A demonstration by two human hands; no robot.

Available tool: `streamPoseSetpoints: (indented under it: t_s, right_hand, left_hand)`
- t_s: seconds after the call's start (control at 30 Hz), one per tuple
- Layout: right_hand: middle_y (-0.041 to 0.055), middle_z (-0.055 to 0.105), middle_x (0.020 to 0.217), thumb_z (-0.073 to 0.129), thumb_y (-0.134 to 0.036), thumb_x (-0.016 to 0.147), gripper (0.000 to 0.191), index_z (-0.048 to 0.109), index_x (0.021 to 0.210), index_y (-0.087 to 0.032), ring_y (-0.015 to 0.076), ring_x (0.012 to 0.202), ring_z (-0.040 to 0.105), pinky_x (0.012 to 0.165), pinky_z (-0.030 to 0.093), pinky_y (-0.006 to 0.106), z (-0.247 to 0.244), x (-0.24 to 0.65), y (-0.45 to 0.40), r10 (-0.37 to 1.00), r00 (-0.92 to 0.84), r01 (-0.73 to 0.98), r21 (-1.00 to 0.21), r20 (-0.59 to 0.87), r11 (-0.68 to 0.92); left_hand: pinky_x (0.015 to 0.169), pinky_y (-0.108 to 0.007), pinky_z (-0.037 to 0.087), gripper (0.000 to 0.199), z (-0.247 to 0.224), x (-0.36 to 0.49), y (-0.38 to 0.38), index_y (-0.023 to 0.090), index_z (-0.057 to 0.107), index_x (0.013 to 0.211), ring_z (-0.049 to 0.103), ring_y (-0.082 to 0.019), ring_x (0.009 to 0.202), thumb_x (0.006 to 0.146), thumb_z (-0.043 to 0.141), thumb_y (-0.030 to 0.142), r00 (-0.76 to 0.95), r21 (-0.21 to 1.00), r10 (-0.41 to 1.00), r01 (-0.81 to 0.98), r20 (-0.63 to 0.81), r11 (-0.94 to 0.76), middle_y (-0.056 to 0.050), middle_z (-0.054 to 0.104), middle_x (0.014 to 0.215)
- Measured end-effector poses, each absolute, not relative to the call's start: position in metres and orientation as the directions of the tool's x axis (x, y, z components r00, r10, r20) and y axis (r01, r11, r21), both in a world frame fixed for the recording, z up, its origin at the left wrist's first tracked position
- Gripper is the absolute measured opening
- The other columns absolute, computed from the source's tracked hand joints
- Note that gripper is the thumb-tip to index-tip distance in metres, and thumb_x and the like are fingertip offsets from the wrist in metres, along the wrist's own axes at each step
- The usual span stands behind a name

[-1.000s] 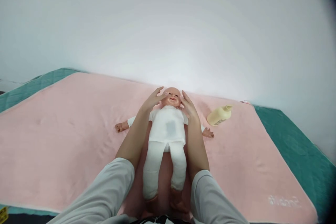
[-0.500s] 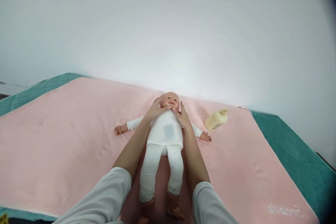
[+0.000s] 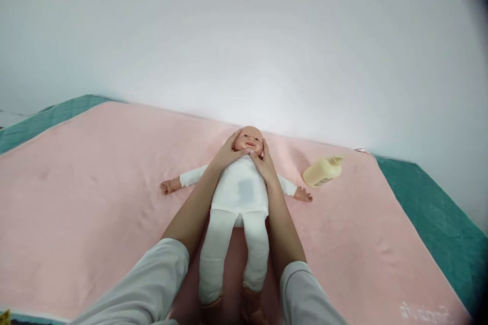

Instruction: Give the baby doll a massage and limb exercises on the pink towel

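A baby doll [image 3: 239, 183] lies on its back on the pink cloth, its head away from me and its feet towards me. Its body is white and soft, with a grey patch on the belly, and its arms are spread to both sides. My left hand [image 3: 227, 154] cups one side of the doll's head, the fingers along the cheek. On the other side, my right hand [image 3: 265, 163] is pressed to the cheek and jaw. Both thumbs meet at the chin. Some fingertips are hidden beside the head.
A pale yellow pump bottle [image 3: 322, 171] lies tilted on the pink cloth [image 3: 95, 203], right of the doll's hand. Green padded fabric [image 3: 430, 203] shows beneath the cloth's edges. A white wall [image 3: 244, 40] rises directly behind the doll's head.
My thumbs have come closer together at the doll's chin, and the hands have slid slightly up along its cheeks. The view has shifted a little; the bottle stays in place.
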State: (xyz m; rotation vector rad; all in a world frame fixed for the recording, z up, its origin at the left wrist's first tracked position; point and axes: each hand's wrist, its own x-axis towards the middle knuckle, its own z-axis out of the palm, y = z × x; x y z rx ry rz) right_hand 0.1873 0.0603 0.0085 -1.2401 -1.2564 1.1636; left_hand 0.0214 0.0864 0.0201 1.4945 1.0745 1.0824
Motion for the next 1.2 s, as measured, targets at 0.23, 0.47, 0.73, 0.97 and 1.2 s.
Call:
streamPoseSetpoints:
  t_s: [0.23, 0.47, 0.73, 0.97, 1.2]
  right_hand:
    - [0.0113, 0.034, 0.158, 0.07, -0.062, 0.073, 0.108, 0.015, 0.156, -0.02, 0.0271, 0.14, 0.045, 0.118, 0.037, 0.043, 0.003, 0.186, 0.063, 0.998, 0.016, 0.097, -0.993, 0.062, 0.06]
    - [0.0126, 0.038, 0.156, 0.068, -0.062, 0.076, 0.104, 0.018, 0.156, -0.018, 0.0276, 0.138, 0.047, 0.116, 0.038, 0.043, 0.001, 0.185, 0.063, 0.993, 0.035, 0.149, -0.983, 0.114, 0.107]
    - [0.01, 0.039, 0.156, 0.07, -0.059, 0.075, 0.1, 0.023, 0.155, -0.021, 0.0259, 0.138, 0.048, 0.115, 0.04, 0.043, -0.001, 0.188, 0.066, 0.992, 0.053, 0.122, -0.987, 0.112, 0.105]
    - [0.0076, 0.042, 0.154, 0.071, -0.058, 0.076, 0.097, 0.025, 0.154, -0.023, 0.0247, 0.136, 0.05, 0.115, 0.041, 0.044, -0.002, 0.196, 0.068, 0.997, -0.012, -0.06, -0.995, 0.076, 0.075]
    - [0.004, 0.046, 0.152, 0.069, -0.057, 0.078, 0.09, 0.028, 0.153, -0.027, 0.0232, 0.136, 0.05, 0.115, 0.042, 0.042, 0.001, 0.202, 0.064, 0.994, -0.096, -0.207, -0.978, 0.048, 0.028]
  left_hand:
    - [0.112, -0.039, 0.042, 0.099, 0.023, 0.019, 0.084, 0.02, 0.024, 0.154, 0.046, -0.03, 0.137, 0.073, 0.076, 0.046, 0.211, 0.992, 0.973, 0.07, 0.089, -0.106, -0.013, 0.037, 0.156]
    - [0.11, -0.042, 0.044, 0.098, 0.025, 0.016, 0.084, 0.023, 0.027, 0.154, 0.05, -0.031, 0.133, 0.072, 0.078, 0.04, 0.225, 0.991, 0.971, 0.092, 0.078, -0.101, -0.012, 0.04, 0.154]
    - [0.111, -0.039, 0.043, 0.096, 0.025, 0.013, 0.083, 0.025, 0.029, 0.154, 0.05, -0.031, 0.133, 0.073, 0.077, 0.043, 0.227, 0.992, 0.972, 0.093, 0.06, -0.083, -0.009, 0.04, 0.155]
    - [0.113, -0.037, 0.041, 0.09, 0.017, 0.007, 0.087, 0.029, 0.031, 0.153, 0.046, -0.029, 0.137, 0.077, 0.074, 0.048, 0.264, 0.997, 0.962, 0.015, 0.069, -0.076, -0.005, 0.038, 0.156]
    - [0.109, -0.039, 0.046, 0.088, 0.019, 0.005, 0.087, 0.032, 0.028, 0.154, 0.048, -0.028, 0.135, 0.079, 0.072, 0.049, 0.312, 0.993, 0.95, -0.106, -0.016, 0.051, -0.002, 0.039, 0.156]
